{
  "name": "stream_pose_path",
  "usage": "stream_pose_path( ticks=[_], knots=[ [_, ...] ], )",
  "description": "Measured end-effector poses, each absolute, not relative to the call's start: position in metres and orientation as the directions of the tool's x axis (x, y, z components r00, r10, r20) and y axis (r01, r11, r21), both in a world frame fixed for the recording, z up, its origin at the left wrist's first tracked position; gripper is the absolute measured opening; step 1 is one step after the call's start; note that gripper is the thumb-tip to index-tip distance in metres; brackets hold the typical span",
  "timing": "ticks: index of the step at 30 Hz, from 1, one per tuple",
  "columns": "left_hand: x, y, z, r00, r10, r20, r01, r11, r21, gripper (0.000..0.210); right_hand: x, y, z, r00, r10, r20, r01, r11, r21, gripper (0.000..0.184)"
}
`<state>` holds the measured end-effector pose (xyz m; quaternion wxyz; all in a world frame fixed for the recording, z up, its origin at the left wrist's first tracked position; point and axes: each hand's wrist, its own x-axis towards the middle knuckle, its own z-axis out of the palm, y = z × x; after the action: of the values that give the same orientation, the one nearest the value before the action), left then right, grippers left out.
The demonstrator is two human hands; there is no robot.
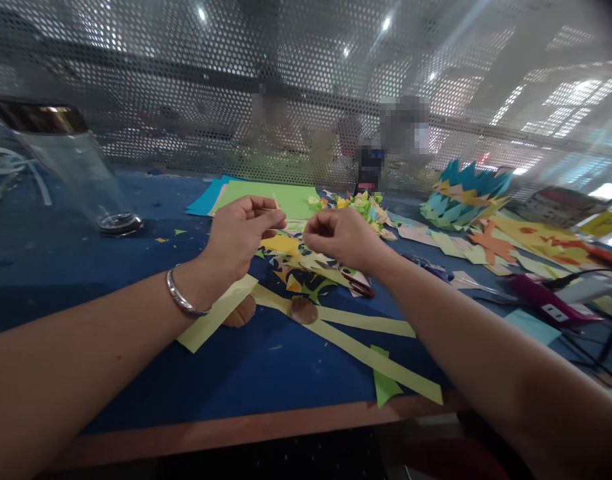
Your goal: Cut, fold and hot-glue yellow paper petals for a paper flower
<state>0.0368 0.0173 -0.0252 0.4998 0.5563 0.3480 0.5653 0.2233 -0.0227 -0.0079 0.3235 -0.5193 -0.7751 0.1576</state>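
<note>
My left hand (243, 233), with a silver bangle at its wrist, is raised over the table in a pinch. A thin pale-yellow paper piece (276, 200) sticks up from its fingertips. Just to the right, my right hand (339, 237) has its fingers curled together, and what they hold, if anything, is hidden. Below both hands lie yellow and green paper scraps (286, 260). Pale-yellow paper strips (371, 350) cross the blue table (286, 380), with a round brown disc (304, 311) among them. Scissors (359, 285) lie partly under my right hand.
A glass bottle (81, 173) stands at the left. Green paper sheets (291, 197) lie behind my hands, near a heap of paper cuttings (369, 208). Towards the right are a blue paper crown (463, 193), a purple power strip (551, 300) and cables. A perforated metal screen (186, 100) borders the back.
</note>
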Motion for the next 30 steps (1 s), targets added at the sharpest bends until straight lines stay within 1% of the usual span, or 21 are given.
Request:
stream_pose_path(
  ticks=[1, 2, 3, 4, 6, 9, 12, 14, 16, 20, 25, 28, 30],
  knots=[
    [0.037, 0.017, -0.024, 0.123, 0.957, 0.262, -0.192, -0.236, 0.953, 0.02, 0.227, -0.024, -0.006, -0.221, 0.903, 0.369, 0.623, 0.421, -0.659, 0.016],
    [0.037, 0.017, -0.023, 0.127, 0.962, 0.243, -0.203, -0.214, 0.955, 0.02, 0.23, -0.025, -0.005, -0.215, 0.903, 0.372, 0.562, 0.426, -0.71, 0.017],
    [0.037, 0.016, -0.023, 0.133, 0.965, 0.228, -0.213, -0.197, 0.957, 0.019, 0.233, -0.027, -0.005, -0.229, 0.905, 0.359, 0.537, 0.425, -0.729, 0.018],
    [0.038, 0.015, -0.022, 0.138, 0.966, 0.22, -0.219, -0.187, 0.958, 0.018, 0.236, -0.029, -0.004, -0.251, 0.907, 0.339, 0.548, 0.422, -0.722, 0.019],
    [0.038, 0.014, -0.022, 0.143, 0.967, 0.212, -0.215, -0.179, 0.96, 0.016, 0.239, -0.033, -0.006, -0.302, 0.903, 0.305, 0.634, 0.429, -0.643, 0.017],
    [0.038, 0.013, -0.023, 0.147, 0.961, 0.233, -0.198, -0.202, 0.959, 0.016, 0.242, -0.041, -0.009, -0.349, 0.901, 0.257, 0.768, 0.432, -0.473, 0.012],
    [0.038, 0.014, -0.025, 0.139, 0.95, 0.278, -0.169, -0.254, 0.952, 0.017, 0.239, -0.049, -0.011, -0.384, 0.912, 0.143, 0.83, 0.409, -0.378, 0.014],
    [0.039, 0.014, -0.025, 0.133, 0.951, 0.279, -0.151, -0.259, 0.954, 0.018, 0.235, -0.053, -0.011, -0.396, 0.916, 0.063, 0.862, 0.394, -0.319, 0.016],
    [0.04, 0.013, -0.026, 0.131, 0.953, 0.273, -0.138, -0.255, 0.957, 0.018, 0.23, -0.056, -0.012, -0.4, 0.917, 0.012, 0.882, 0.388, -0.266, 0.015],
    [0.042, 0.011, -0.028, 0.144, 0.949, 0.282, -0.111, -0.267, 0.957, 0.017, 0.22, -0.057, -0.017, -0.406, 0.914, -0.01, 0.89, 0.393, -0.232, 0.008],
    [0.041, 0.009, -0.027, 0.173, 0.942, 0.287, -0.083, -0.276, 0.957, 0.017, 0.218, -0.058, -0.023, -0.336, 0.942, 0.005, 0.923, 0.331, -0.195, 0.007],
    [0.04, 0.011, -0.025, 0.142, 0.952, 0.271, -0.122, -0.255, 0.959, 0.018, 0.227, -0.058, -0.019, -0.318, 0.947, 0.038, 0.922, 0.318, -0.222, 0.008],
    [0.038, 0.014, -0.025, 0.138, 0.963, 0.233, -0.152, -0.212, 0.965, 0.019, 0.238, -0.057, -0.014, -0.322, 0.943, 0.084, 0.901, 0.332, -0.279, 0.007]
  ],
)
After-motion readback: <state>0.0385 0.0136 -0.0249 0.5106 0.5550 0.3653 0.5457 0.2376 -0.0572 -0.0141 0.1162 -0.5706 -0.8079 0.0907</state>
